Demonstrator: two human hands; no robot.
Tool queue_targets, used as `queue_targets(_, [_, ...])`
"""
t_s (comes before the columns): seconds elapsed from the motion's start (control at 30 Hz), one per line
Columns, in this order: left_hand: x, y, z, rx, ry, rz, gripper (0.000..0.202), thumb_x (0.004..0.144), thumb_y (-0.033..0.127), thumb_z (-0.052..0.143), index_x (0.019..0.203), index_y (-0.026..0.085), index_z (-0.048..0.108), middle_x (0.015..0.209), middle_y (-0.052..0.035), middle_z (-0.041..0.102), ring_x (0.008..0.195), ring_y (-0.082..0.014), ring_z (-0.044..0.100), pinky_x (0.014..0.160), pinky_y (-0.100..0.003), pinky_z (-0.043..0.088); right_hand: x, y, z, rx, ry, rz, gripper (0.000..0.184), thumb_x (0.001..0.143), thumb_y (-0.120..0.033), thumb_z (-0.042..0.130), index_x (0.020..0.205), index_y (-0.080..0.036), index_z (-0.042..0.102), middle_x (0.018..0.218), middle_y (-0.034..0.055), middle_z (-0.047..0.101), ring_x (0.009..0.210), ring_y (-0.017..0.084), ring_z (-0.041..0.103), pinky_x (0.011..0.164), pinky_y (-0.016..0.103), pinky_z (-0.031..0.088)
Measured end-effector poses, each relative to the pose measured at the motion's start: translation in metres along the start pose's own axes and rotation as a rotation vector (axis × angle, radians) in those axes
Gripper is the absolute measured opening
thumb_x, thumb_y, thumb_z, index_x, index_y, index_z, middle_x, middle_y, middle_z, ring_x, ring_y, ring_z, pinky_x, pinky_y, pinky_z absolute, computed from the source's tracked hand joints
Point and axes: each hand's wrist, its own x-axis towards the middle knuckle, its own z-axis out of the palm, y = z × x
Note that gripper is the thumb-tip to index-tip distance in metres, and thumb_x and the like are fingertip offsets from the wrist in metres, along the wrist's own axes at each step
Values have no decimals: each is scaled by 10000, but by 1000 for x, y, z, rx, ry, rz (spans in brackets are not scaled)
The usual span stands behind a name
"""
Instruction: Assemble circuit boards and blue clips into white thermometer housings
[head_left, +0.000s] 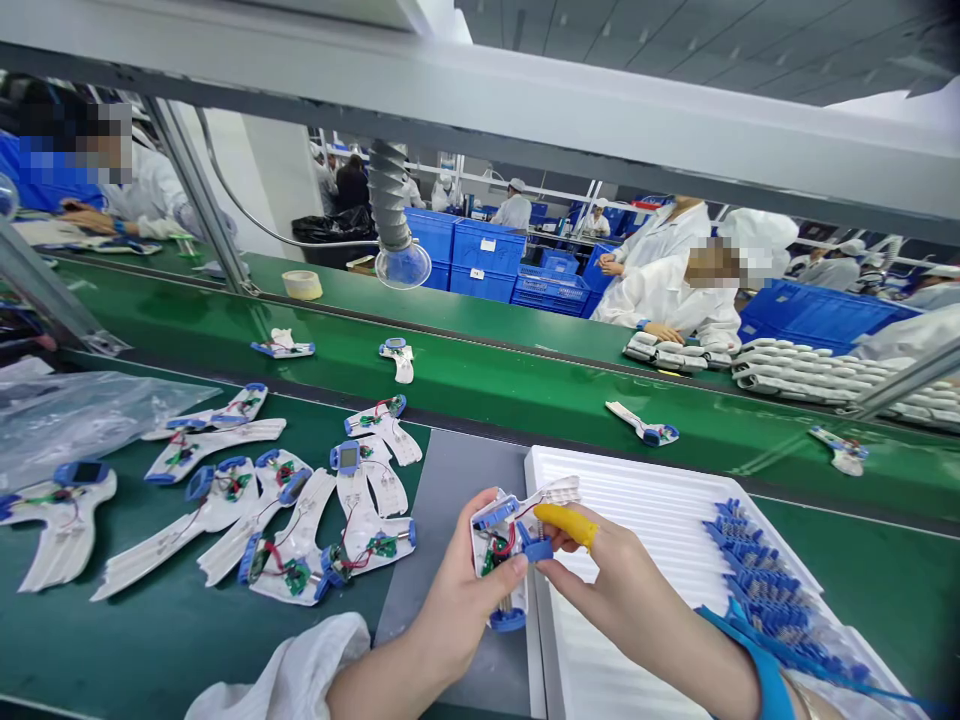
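Observation:
My left hand (469, 590) is closed around an open white gun-shaped housing (480, 545), which looks like half of a forehead thermometer. Red wires, a green circuit board and blue parts show inside it. My right hand (611, 560), with a yellow finger cot on one finger, pinches a small blue piece with a metal spring (536, 548) against the housing's side. Another blue part (508, 620) sits at the housing's lower end. Fingers cover some of the inside. Below my right hand lies a white ribbed tray (622, 650), with rows of blue spring pieces (772, 575) along its right side.
Several similar open housings (300, 530) lie on the green bench at left, near a plastic bag (90, 420). A green conveyor belt (495, 385) carries more housings. Overhead hangs a grey extraction hose (390, 200). White shells (847, 375) are stacked across the belt near co-workers.

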Motion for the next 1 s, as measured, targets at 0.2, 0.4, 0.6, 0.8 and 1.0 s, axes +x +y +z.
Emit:
queue_targets(0.2, [2,-3,-1,0,1,-1,678,687,267,731,1246,231,349,1178,-83,592,1060,-211,552,943,-334,388,-3,0,-2,38,-66,-65,246,849,-151,490,1073,-250,501,1015,31,577,902,165,574,769,309,486])
queue_targets(0.4, [0,-8,0,-40,43,-24,654,668,246,739,1225,214,398,1192,-86,597,1088,-213,545,946,-321,392,-6,-2,1,-59,-68,-126,222,882,-151,426,1089,-200,490,1004,72,564,848,176,593,728,318,520])
queue_targets(0.6, [4,-8,5,-95,90,1,657,596,244,782,1149,212,429,1084,-62,644,1000,-184,581,892,-288,425,-4,-1,4,-355,138,-305,108,879,-195,455,909,-145,547,846,107,595,746,238,575,584,381,499])
queue_targets(0.8, [27,7,7,170,76,15,511,565,229,752,992,197,474,777,8,630,693,-126,585,663,-237,448,7,16,-15,-348,164,-363,344,851,-282,520,1155,-133,461,1108,160,529,1011,271,509,785,430,486])
queue_targets(1.0, [121,59,5,649,51,113,459,561,120,712,961,188,494,729,39,587,595,-101,536,582,-218,419,45,151,-77,-572,250,179,398,888,-356,449,1164,-75,506,1222,184,495,1161,271,447,993,414,375])
